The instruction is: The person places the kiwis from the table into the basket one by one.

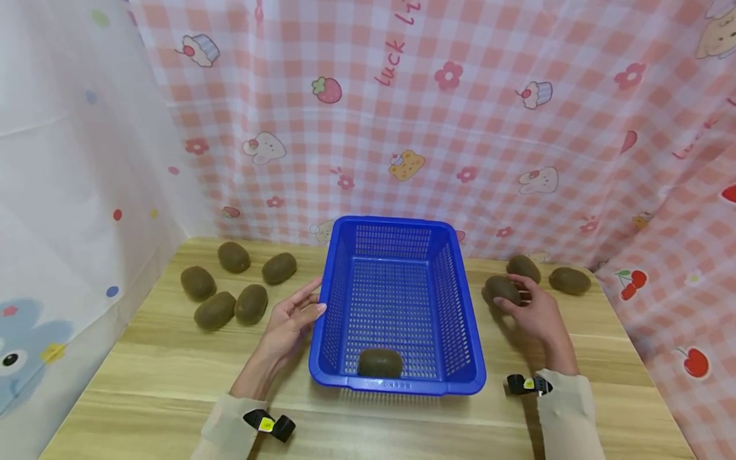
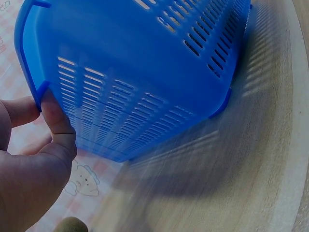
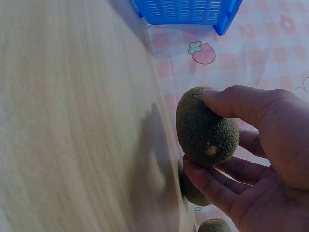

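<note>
A blue plastic basket (image 1: 391, 386) with slotted walls stands in the middle of the wooden table, and one kiwi (image 1: 380, 363) lies inside at its near end. My left hand (image 1: 290, 319) pinches the basket's left rim between thumb and fingers; the left wrist view shows the rim (image 2: 30, 72) in that grip. On the right, my right hand (image 1: 537, 311) holds a brown kiwi (image 3: 206, 128) between thumb and fingertips. In the right wrist view this kiwi appears raised off the table, its shadow falling on the wood. Right behind it sits another kiwi (image 1: 523, 268).
Several kiwis (image 1: 215, 311) lie grouped on the left of the table (image 1: 172, 364). One more kiwi (image 1: 570, 281) lies at the far right. A pink checked cloth (image 1: 368, 128) hangs behind the table, with a white printed cloth (image 1: 63, 160) along the left side.
</note>
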The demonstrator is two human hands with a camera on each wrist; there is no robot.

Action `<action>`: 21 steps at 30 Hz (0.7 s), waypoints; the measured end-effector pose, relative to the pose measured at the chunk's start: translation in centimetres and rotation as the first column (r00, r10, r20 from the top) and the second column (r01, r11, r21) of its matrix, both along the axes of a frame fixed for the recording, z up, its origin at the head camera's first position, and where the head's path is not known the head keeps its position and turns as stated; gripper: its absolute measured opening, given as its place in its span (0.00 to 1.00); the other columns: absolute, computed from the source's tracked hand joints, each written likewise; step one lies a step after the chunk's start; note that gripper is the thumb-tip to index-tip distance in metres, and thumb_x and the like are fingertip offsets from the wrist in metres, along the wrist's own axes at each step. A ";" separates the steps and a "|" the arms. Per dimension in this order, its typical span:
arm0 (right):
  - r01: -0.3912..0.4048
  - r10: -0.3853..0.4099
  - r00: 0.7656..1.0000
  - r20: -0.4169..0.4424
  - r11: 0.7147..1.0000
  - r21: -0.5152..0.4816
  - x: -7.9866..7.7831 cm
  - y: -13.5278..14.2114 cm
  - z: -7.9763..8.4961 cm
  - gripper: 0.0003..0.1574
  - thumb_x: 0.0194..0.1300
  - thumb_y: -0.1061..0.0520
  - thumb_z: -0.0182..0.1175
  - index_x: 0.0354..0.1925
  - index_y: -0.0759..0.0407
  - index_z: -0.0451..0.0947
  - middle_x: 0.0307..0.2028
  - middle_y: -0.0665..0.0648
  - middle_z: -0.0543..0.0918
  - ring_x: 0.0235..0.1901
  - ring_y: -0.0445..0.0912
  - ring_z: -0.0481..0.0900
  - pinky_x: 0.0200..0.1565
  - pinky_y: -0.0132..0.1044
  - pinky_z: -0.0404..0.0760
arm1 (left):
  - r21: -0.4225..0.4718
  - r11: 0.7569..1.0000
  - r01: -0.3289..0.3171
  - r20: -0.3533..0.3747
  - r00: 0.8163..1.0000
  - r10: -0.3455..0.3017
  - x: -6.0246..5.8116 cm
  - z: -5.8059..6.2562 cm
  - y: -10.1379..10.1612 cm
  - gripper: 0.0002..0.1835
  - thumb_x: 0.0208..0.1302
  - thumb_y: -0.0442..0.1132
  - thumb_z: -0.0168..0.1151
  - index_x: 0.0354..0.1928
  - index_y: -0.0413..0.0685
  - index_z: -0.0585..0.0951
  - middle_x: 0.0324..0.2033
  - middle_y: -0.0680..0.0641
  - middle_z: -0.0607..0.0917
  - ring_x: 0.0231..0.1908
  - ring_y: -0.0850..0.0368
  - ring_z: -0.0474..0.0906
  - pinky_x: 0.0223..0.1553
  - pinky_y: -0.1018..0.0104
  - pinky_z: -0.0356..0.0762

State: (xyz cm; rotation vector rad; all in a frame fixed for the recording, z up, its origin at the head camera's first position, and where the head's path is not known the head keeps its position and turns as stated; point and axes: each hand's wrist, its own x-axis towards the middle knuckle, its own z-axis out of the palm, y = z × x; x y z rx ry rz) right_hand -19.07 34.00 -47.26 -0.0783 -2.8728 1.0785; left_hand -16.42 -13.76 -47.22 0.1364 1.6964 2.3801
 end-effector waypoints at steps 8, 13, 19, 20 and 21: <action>0.011 -0.012 1.000 -0.007 1.000 -0.022 0.4 -0.2 0.9 0.44 0.69 0.42 0.66 0.74 0.60 0.66 0.64 0.74 0.76 0.61 0.69 0.77 0.57 0.63 0.79 | 0.006 1.000 -0.012 0.016 1.000 0.011 -0.1 -0.1 0.1 0.35 0.70 0.27 0.61 0.77 0.43 0.64 0.42 0.55 0.84 0.39 0.67 0.82 0.38 0.77 0.81; 0.006 -0.007 1.000 -0.024 0.999 -0.041 0.3 -0.5 1.3 0.44 0.69 0.41 0.66 0.74 0.58 0.66 0.65 0.72 0.76 0.60 0.67 0.77 0.57 0.62 0.80 | 0.008 1.000 -0.017 0.027 0.999 0.016 -0.1 0.0 0.0 0.35 0.70 0.27 0.60 0.77 0.43 0.64 0.42 0.55 0.84 0.38 0.67 0.81 0.37 0.77 0.81; 0.008 -0.012 0.999 -0.051 0.998 -0.066 0.4 -1.2 2.3 0.45 0.68 0.40 0.67 0.74 0.56 0.66 0.65 0.72 0.77 0.60 0.68 0.78 0.56 0.62 0.81 | 0.012 1.000 -0.007 0.021 1.000 0.007 -0.1 0.2 0.0 0.35 0.71 0.28 0.60 0.78 0.42 0.63 0.43 0.54 0.82 0.38 0.67 0.81 0.38 0.77 0.81; 0.008 -0.012 0.999 -0.053 0.998 -0.069 0.5 -1.3 2.4 0.44 0.68 0.40 0.67 0.74 0.56 0.67 0.64 0.72 0.77 0.60 0.68 0.78 0.56 0.62 0.81 | 0.012 1.000 -0.007 0.021 1.000 0.007 0.0 0.2 0.0 0.35 0.71 0.27 0.60 0.78 0.42 0.63 0.43 0.54 0.82 0.38 0.67 0.81 0.37 0.77 0.81; 0.009 -0.013 0.998 -0.058 0.998 -0.066 0.5 -1.4 2.5 0.44 0.68 0.40 0.67 0.74 0.55 0.67 0.64 0.72 0.77 0.60 0.67 0.79 0.56 0.62 0.81 | 0.010 1.000 -0.008 0.024 1.000 0.008 0.0 0.2 0.0 0.35 0.71 0.27 0.60 0.78 0.42 0.63 0.43 0.54 0.82 0.38 0.67 0.81 0.37 0.77 0.81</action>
